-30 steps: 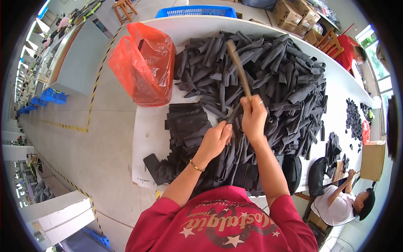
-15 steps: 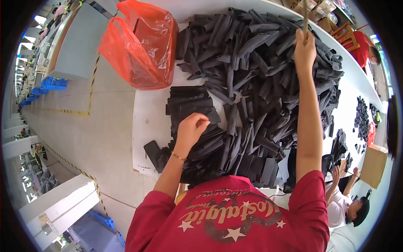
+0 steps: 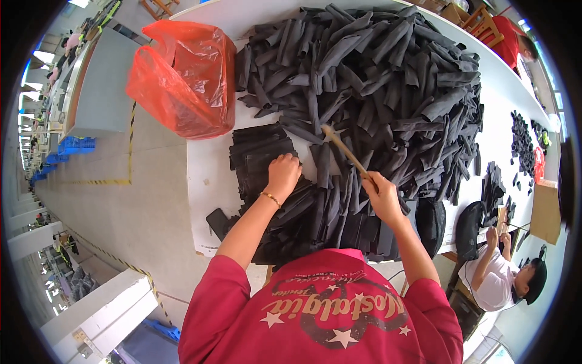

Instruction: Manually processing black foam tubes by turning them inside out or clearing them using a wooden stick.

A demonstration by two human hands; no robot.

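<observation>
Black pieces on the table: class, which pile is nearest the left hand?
The flat, layered stack beneath the left hand; the jumbled heap to the right lies farther off.

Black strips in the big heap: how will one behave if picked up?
The black strips probably bend easily, since many lie curled. Each looks thin, so likely light for its size. Lifting one may drag neighbours, as they overlap in a jumble.

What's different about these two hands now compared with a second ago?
The left hand moved leftward onto the stack of flat black pieces; whether it has let go of a piece is unclear. The right hand swung out far to the right, then came back nearer the person, keeping hold of the tan stick. The red bag and phone stayed put.
</observation>
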